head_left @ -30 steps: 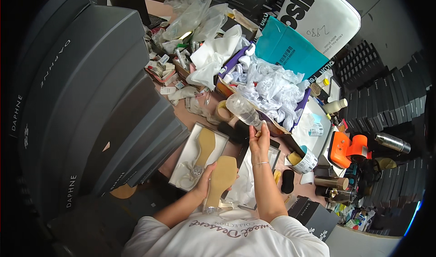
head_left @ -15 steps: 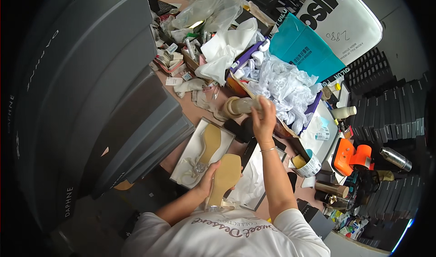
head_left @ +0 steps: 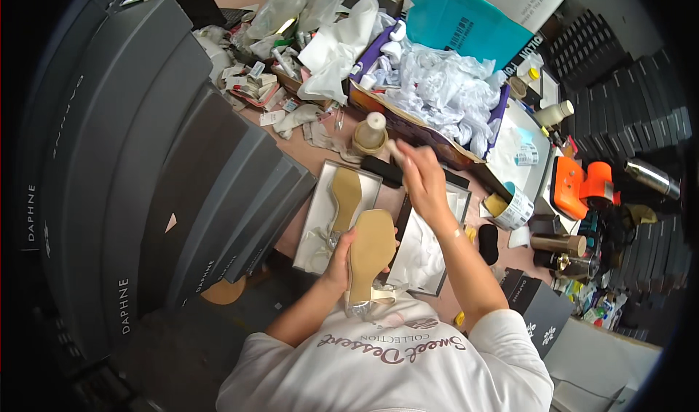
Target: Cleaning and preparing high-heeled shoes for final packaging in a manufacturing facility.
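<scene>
We stand at a crowded pinkish worktop (head_left: 291, 234), its left edge walled by stacked matte grey shoe boxes (head_left: 145, 157). At the far side a purple carton (head_left: 408, 124) brims with crumpled white tissue paper (head_left: 444, 92), and a teal glossy bag (head_left: 466, 22) leans behind it. Our left hand (head_left: 341, 255) is closed around a beige sandal (head_left: 370, 255), gripping its side edge with the smooth, square-toed sole turned up, over the near edge of the worktop. Beneath it lies an open grey shoe box (head_left: 320, 208) holding the matching sandal (head_left: 345, 197), sole up as well. Our right hand (head_left: 422, 179) reaches towards the carton, fingers curled around a small pale object that we cannot identify. Just beyond it stands a squat cream bottle (head_left: 370, 132) with a rounded cap. Near the right edge sit an orange plastic tool (head_left: 579, 186) and a roll of tape (head_left: 510, 207).
</scene>
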Demonstrator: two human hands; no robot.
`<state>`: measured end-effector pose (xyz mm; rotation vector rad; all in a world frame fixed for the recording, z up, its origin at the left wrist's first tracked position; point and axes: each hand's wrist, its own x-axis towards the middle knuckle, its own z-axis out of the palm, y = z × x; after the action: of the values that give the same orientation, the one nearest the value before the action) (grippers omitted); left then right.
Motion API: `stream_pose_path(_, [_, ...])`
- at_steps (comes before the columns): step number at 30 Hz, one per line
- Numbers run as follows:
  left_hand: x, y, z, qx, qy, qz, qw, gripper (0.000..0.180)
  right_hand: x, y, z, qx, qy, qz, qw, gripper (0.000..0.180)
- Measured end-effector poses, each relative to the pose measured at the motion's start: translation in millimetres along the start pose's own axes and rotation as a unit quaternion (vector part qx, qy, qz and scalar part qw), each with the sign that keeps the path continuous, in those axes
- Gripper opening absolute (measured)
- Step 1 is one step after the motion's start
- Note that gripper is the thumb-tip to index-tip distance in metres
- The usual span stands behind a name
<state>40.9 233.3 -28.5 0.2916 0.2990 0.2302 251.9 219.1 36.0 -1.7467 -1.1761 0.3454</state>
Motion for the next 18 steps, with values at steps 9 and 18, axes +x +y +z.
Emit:
stream_pose_path(9, [-8.9,-21.0,45.1,0.141,-0.001,-0.079,0.987,0.063,-168.1,-70.4,-35.0,-0.094,-0.009,-0.053,0.994,0.016])
stream_pose_path(18, [-21.2,-37.7,71.0,0.202,0.085,-0.015,0.976,0.057,-189.1,-76.6,-27.5,-0.084,0.034,-0.074,0.993,0.009])
